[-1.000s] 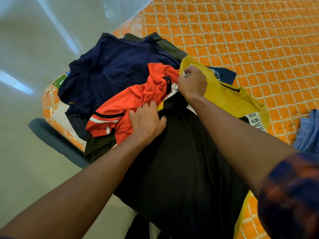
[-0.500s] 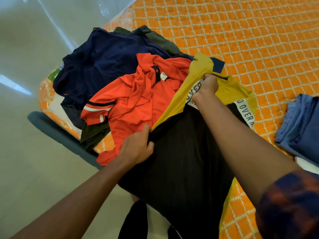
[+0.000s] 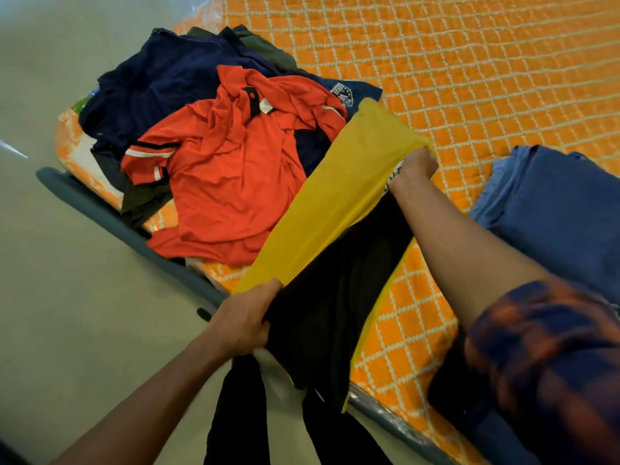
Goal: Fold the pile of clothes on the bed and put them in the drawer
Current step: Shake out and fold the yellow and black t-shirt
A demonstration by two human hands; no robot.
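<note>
At the edge of the bed, a yellow-and-black garment is held stretched just beside the pile, one end gripped by the left hand, the other by the right hand; it is best drawn clear and laid flat before folding.

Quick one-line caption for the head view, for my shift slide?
Left hand and right hand hold a yellow-and-black garment stretched above the orange quilt, beside a red shirt.

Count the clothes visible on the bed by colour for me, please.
Yellow-and-black shirt, held up: 1
Orange-red polo shirt: 1
Navy garments: 2
Olive garment: 1
Blackish garment: 1
Folded blue pile: 1
Total: at least 7
</note>
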